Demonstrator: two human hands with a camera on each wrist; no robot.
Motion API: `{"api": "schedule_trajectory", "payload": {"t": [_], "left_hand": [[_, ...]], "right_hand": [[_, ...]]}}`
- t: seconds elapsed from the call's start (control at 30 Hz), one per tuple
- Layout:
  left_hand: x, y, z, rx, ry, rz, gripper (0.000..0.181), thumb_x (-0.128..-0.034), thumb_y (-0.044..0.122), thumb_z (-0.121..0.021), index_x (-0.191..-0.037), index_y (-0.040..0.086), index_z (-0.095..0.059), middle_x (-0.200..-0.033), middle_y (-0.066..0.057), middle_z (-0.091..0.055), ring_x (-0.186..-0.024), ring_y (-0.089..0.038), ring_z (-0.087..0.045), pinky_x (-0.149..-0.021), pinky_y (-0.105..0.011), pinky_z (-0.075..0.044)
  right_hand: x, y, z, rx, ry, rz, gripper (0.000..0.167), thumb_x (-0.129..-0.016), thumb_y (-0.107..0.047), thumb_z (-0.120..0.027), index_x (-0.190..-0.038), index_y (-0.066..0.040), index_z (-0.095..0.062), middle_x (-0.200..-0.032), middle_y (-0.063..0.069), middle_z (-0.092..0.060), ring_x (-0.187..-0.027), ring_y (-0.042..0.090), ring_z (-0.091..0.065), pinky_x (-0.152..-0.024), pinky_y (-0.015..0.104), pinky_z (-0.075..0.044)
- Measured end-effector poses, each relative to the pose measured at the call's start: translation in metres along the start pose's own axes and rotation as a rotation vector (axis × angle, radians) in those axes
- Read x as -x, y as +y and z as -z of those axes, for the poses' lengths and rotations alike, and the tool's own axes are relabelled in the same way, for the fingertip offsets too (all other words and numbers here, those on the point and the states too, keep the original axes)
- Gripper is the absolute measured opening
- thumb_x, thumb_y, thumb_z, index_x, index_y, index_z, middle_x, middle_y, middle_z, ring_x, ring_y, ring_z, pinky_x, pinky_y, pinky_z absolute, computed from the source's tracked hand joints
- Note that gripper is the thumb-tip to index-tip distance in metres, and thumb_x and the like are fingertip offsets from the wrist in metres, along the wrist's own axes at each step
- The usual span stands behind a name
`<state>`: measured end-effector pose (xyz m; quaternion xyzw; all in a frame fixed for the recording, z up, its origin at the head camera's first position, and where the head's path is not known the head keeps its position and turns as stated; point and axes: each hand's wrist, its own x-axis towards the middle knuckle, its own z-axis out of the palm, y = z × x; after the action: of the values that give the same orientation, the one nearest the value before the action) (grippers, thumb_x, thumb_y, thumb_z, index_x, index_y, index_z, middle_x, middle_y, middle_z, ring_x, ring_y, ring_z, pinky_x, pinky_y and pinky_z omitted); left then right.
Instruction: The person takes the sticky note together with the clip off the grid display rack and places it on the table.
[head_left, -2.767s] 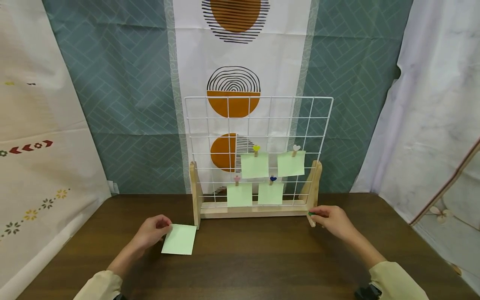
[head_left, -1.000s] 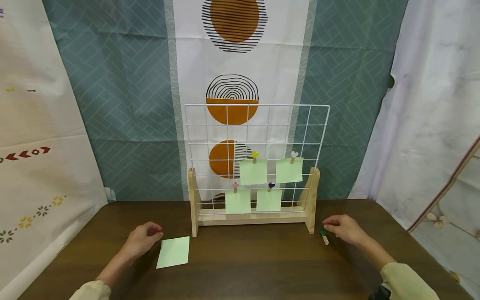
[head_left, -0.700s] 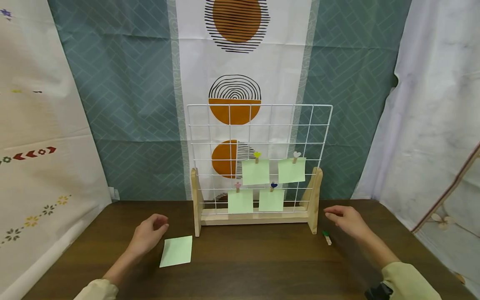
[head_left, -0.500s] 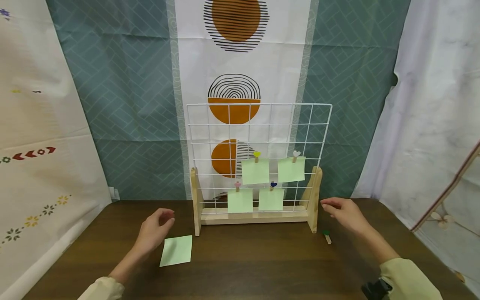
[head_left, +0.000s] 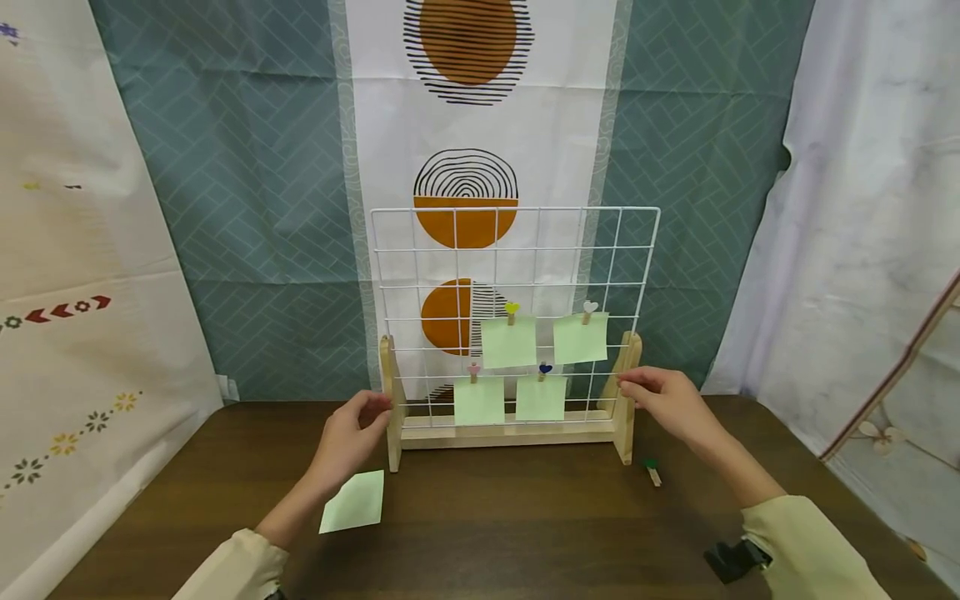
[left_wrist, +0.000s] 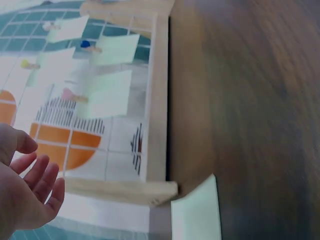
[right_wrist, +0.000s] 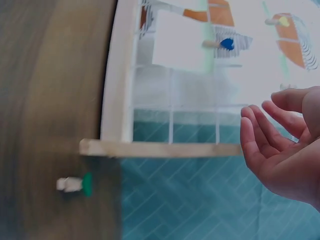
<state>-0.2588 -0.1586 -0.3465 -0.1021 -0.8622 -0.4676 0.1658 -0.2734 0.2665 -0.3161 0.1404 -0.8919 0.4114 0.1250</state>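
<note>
A white wire grid (head_left: 517, 267) stands upright in a wooden base (head_left: 510, 433). Several pale green paper notes hang on its lower right part under small wooden clothespins, among them one with a yellow heart (head_left: 512, 308) and one with a blue heart (head_left: 545, 369). My left hand (head_left: 348, 437) is raised beside the left wooden post, fingers loosely bent around nothing. By the right post, my right hand (head_left: 671, 408) is likewise unoccupied, as the right wrist view (right_wrist: 285, 145) confirms. On the table lie a loose green note (head_left: 356, 502) below my left hand and a green-topped clothespin (head_left: 652, 472) below my right.
The dark wooden table (head_left: 510, 533) carries all of this. Behind the grid hangs a teal curtain (head_left: 247, 208) with a white patterned panel (head_left: 480, 117). Light cloths flank the table on the left (head_left: 82, 333) and right (head_left: 870, 250).
Both hands have let go of the loose note and the green-topped clothespin, which now lie on the table. They have since risen and moved inward to the grid's two posts.
</note>
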Motion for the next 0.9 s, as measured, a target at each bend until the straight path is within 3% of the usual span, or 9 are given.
{"api": "schedule_trajectory", "payload": {"t": [0.23,0.4,0.6,0.9], "left_hand": [[-0.011,0.016,-0.009,0.027,-0.002,-0.033,0.020,-0.0930,0.004,-0.058,-0.112,-0.002,-0.063,-0.105,-0.012,-0.067,-0.097,-0.026,-0.062,-0.087,-0.042,-0.048],[-0.019,0.027,-0.015,0.040,-0.005,-0.078,0.023,-0.0930,0.003,-0.057,-0.114,-0.005,-0.063,-0.109,-0.018,-0.067,-0.097,-0.030,-0.062,-0.088,-0.045,-0.048],[-0.029,0.042,-0.024,0.080,-0.019,-0.115,0.037,-0.0916,-0.001,-0.056,-0.128,-0.007,-0.056,-0.119,-0.022,-0.063,-0.108,-0.034,-0.060,-0.092,-0.047,-0.046],[-0.038,0.058,-0.043,0.209,-0.034,-0.078,0.056,-0.0884,-0.002,-0.059,-0.141,-0.006,-0.042,-0.133,-0.024,-0.053,-0.122,-0.037,-0.051,-0.098,-0.048,-0.042]], "right_hand": [[-0.010,-0.025,-0.005,-0.060,-0.013,0.054,0.038,-0.097,-0.016,-0.058,-0.126,0.009,-0.057,-0.120,0.024,-0.062,-0.104,0.036,-0.062,-0.082,0.037,-0.053],[-0.017,-0.040,-0.007,-0.073,-0.021,0.068,0.041,-0.098,-0.015,-0.057,-0.130,0.009,-0.052,-0.124,0.024,-0.059,-0.110,0.035,-0.060,-0.086,0.038,-0.051],[-0.027,-0.057,-0.012,-0.067,-0.037,0.098,0.042,-0.098,-0.015,-0.057,-0.134,0.007,-0.050,-0.128,0.023,-0.057,-0.117,0.037,-0.055,-0.093,0.049,-0.046],[-0.046,-0.080,-0.028,-0.106,-0.051,0.130,0.046,-0.093,-0.016,-0.065,-0.134,0.001,-0.053,-0.130,0.018,-0.058,-0.119,0.032,-0.055,-0.092,0.048,-0.047]]}}
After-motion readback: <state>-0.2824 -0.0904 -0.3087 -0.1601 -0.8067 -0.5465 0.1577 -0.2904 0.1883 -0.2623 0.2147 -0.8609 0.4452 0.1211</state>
